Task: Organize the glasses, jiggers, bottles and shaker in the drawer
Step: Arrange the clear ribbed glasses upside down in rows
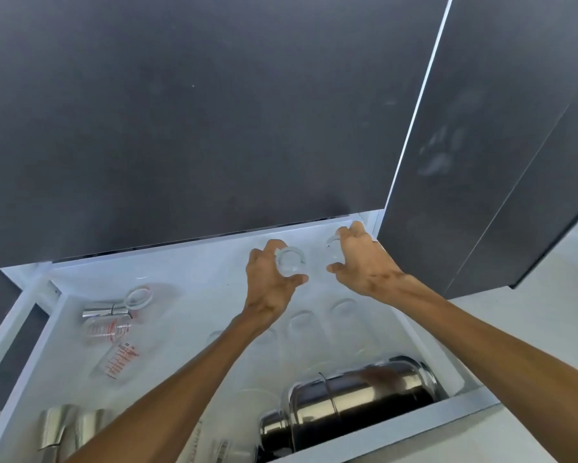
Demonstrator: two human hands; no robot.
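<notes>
A white drawer (90,279) stands pulled out below me. My left hand (269,284) grips a small clear glass (290,260) at the drawer's far end. My right hand (361,259) is closed around a second clear glass (332,248) in the far right corner. More clear glasses (301,324) stand in rows behind my hands. A steel shaker (351,402) lies on its side at the near right. Clear measuring jiggers with red marks (109,329) and a steel jigger (104,310) lie at the left.
Steel cups (67,429) sit in the near left corner. A dark cabinet front (214,111) rises above the drawer, and a dark door panel (487,145) stands close on the right. A pale counter (548,322) lies to the right.
</notes>
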